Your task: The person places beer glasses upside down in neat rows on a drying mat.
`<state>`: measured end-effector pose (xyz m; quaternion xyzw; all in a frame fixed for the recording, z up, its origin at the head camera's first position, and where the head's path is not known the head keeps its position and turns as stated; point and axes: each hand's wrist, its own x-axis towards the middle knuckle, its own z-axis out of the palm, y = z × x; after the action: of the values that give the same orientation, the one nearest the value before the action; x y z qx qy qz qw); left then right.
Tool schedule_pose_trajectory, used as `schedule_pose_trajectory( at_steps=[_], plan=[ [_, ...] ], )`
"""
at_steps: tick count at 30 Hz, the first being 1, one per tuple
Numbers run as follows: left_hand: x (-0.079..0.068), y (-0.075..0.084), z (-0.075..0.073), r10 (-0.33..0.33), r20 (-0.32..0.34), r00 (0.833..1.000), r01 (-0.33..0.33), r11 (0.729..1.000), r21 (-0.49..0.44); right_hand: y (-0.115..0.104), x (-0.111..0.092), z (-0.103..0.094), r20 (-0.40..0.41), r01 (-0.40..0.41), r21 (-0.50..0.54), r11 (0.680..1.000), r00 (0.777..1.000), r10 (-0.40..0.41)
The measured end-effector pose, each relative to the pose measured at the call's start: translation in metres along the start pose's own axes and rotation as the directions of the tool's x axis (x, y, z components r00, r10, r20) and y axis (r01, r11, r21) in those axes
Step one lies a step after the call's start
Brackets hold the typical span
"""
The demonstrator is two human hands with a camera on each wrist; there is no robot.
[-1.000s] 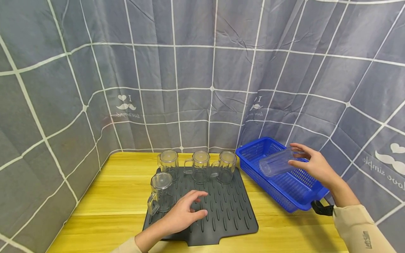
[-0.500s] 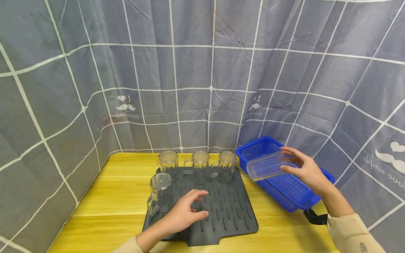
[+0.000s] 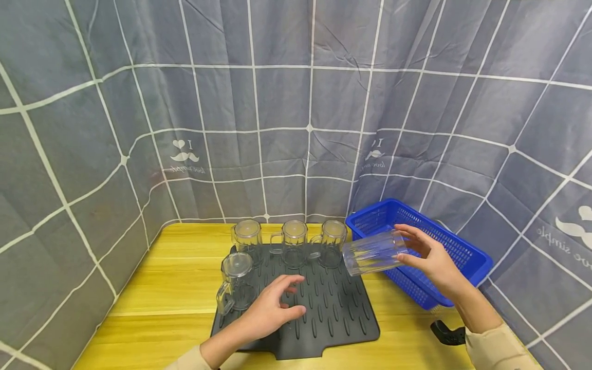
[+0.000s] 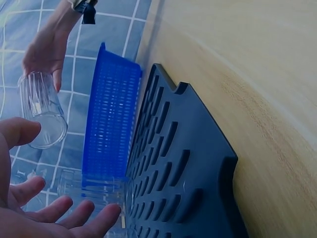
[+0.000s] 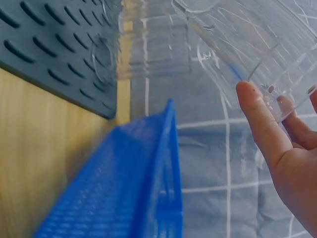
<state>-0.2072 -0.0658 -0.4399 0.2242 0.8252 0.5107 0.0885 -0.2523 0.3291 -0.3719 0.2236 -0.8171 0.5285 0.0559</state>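
My right hand [image 3: 430, 259] holds a clear glass mug [image 3: 372, 253] by one end, fingers and thumb around it. Tilted nearly on its side, the mug hangs between the blue basket and the right edge of the black drying mat [image 3: 324, 313]. A curved clear strip like a handle shows below it in the right wrist view. Over the mat's front, my left hand [image 3: 265, 311] has its fingers loosely bent and holds nothing. Close beside it stands a glass mug [image 3: 240, 288] with its handle to the left. Several mugs, among them a middle one [image 3: 294, 246], line the mat's back.
A blue plastic basket [image 3: 411, 288] with perforated walls stands at the right of the wooden table [image 3: 152, 308]. Behind and at both sides hangs a grey curtain [image 3: 282, 103] with white grid lines. A black strap piece [image 3: 447, 333] is at my right wrist.
My right hand has carried the glass mug leftward, from above the blue basket to beside the mat's right edge. The left hand and the standing mugs have stayed in place.
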Motion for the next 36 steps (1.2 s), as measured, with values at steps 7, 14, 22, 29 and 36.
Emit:
schedule_pose_trajectory(
  at_steps=[7,14,22,29,36],
  plan=[
    [0.002,-0.002,0.001,0.004,-0.022,1.0,-0.004,1.0,0.005,0.007,-0.002,0.021,0.002,0.047,0.155,0.987,0.999,-0.048],
    [0.003,-0.005,0.003,0.001,-0.024,1.0,-0.002,1.0,-0.021,0.01,-0.006,0.041,0.013,0.067,0.267,0.961,0.997,-0.073],
    [0.008,-0.003,0.008,-0.011,-0.037,0.999,0.01,0.999,-0.046,0.013,-0.011,0.059,0.026,0.06,0.369,0.928,0.997,-0.074],
    [0.011,-0.002,0.01,-0.039,-0.032,0.999,0.036,0.995,-0.088,0.018,-0.014,0.075,0.049,0.022,0.418,0.908,0.998,-0.046],
    [0.013,-0.001,0.015,-0.033,-0.007,0.999,0.031,0.988,-0.154,0.022,-0.016,0.089,0.061,0.006,0.446,0.895,0.997,-0.037]
  ],
)
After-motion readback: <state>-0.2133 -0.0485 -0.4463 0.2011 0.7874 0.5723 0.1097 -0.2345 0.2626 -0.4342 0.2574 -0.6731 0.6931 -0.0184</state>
